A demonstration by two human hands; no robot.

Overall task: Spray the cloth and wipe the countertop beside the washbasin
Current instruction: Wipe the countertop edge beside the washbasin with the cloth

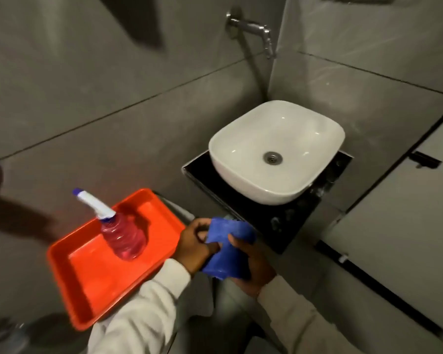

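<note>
Both hands, left hand (pixel 195 245) and right hand (pixel 251 264), grip folded blue cloth (pixel 226 247) near black countertop (pixel 279 221). Clear pink-liquid spray bottle (pixel 123 236) untouched in orange plastic tray (pixel 92 282). Spraying, wiping apparently remain.

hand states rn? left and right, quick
Left hand: closed on the blue cloth.
Right hand: closed on the same cloth, from its other side.

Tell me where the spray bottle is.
The spray bottle stands in the orange tray, left of the hands holding the blue cloth, below-left of the washbasin.
</note>
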